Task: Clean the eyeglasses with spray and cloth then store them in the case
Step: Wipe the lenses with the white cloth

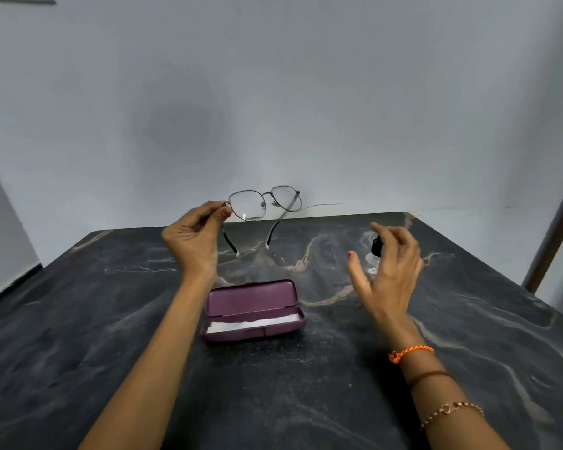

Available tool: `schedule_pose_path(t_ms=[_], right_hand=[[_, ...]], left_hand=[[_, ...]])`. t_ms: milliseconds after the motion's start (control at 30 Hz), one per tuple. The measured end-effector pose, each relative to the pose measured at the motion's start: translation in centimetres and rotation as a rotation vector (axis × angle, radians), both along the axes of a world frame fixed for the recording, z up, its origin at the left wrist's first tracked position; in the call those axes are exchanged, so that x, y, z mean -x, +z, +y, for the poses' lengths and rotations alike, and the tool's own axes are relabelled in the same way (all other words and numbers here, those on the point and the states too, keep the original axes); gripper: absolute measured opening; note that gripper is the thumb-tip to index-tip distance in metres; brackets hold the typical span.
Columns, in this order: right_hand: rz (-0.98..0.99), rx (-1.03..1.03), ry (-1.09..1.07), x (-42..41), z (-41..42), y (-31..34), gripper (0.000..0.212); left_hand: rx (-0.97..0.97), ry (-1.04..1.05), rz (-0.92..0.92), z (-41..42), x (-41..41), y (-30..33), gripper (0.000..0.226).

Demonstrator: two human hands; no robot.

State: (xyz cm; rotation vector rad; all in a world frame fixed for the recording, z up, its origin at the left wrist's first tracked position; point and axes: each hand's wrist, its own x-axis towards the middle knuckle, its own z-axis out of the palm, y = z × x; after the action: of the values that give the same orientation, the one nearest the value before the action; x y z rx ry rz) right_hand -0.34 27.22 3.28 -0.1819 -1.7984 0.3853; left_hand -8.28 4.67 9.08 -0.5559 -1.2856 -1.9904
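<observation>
1. Risk, eyeglasses (263, 204): held clear above the bench (78, 319) by one corner only. The left hand (194, 237) pinches the frame at the hinge end beside the nearer lens, thumb against fingertips. Both temples hang open and unsupported. A jolt or a loosened pinch would probably let the frame swing or fall onto the hard stone top.
2. Risk, spray bottle (373, 258): small, clear, dark-capped, largely hidden behind the right hand (389, 266). That hand's fingers are spread and loosely curved about the bottle; whether they actually touch it cannot be told. A hasty closing of the hand might tip it over.
3. Risk, spray aim: bottle and lenses are well apart, so mist released from here would likely miss.
4. Position, eyeglasses: at the left hand's fingertips, lenses extending to its right, above the bench's far edge, beyond the case (254, 311).
5. Position, case: purple, lid open, on the bench between the forearms, a white cloth (252, 323) lying inside.
6. Position, bottle: just beyond the right palm, to the right of the case.
</observation>
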Motion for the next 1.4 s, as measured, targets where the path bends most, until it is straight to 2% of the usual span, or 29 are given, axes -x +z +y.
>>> schedule_pose_path(t_ms=[133,233,400,567,667,833,967,1033,1133,1200,1300,1400], right_hand=[[-0.126,-0.264,0.179,-0.1,-2.3,-0.2,0.024],[-0.305,-0.386,0.203,0.0,-4.7,-0.2,0.018],[-0.867,-0.207,0.256,0.0,-7.3,1.0,0.014],[-1.121,-0.122,0.256,-0.2,-7.4,1.4,0.015],[-1.180,-0.149,0.209,0.1,-7.9,1.7,0.015],[-1.231,-0.201,0.120,0.5,-8.9,2.1,0.013],[-1.197,-0.267,0.177,0.4,-8.8,1.7,0.005],[-1.140,-0.249,0.254,0.4,-8.4,1.5,0.019],[-1.036,-0.110,0.441,0.3,-7.7,1.7,0.030],[-0.941,0.064,0.562,0.1,-7.7,1.9,0.031],[-0.785,0.484,0.722,-0.3,-8.1,2.2,0.028],[-0.744,1.016,0.877,0.0,-8.4,2.4,0.019]], left_hand=[[-0.015,0.044,-0.015,-3.8,0.9,0.3,0.032],[-0.035,0.069,-0.059,-5.9,1.6,-0.2,0.036],[-0.063,0.053,-0.096,-6.8,2.2,0.1,0.026],[-0.023,-0.010,-0.085,-5.4,1.9,0.1,0.018],[0.007,-0.018,-0.058,-4.9,1.7,-0.2,0.027],[0.052,-0.027,-0.029,-5.0,1.6,0.1,0.027],[0.033,-0.031,-0.024,-5.1,1.6,0.2,0.032],[0.021,-0.027,-0.023,-5.1,1.6,0.1,0.031],[0.020,-0.053,-0.036,-4.9,1.5,0.1,0.020],[0.010,-0.065,-0.052,-4.9,1.4,0.2,0.030],[0.016,-0.086,-0.054,-4.5,1.0,0.4,0.034],[0.024,-0.114,-0.042,-3.9,0.4,0.5,0.032]])
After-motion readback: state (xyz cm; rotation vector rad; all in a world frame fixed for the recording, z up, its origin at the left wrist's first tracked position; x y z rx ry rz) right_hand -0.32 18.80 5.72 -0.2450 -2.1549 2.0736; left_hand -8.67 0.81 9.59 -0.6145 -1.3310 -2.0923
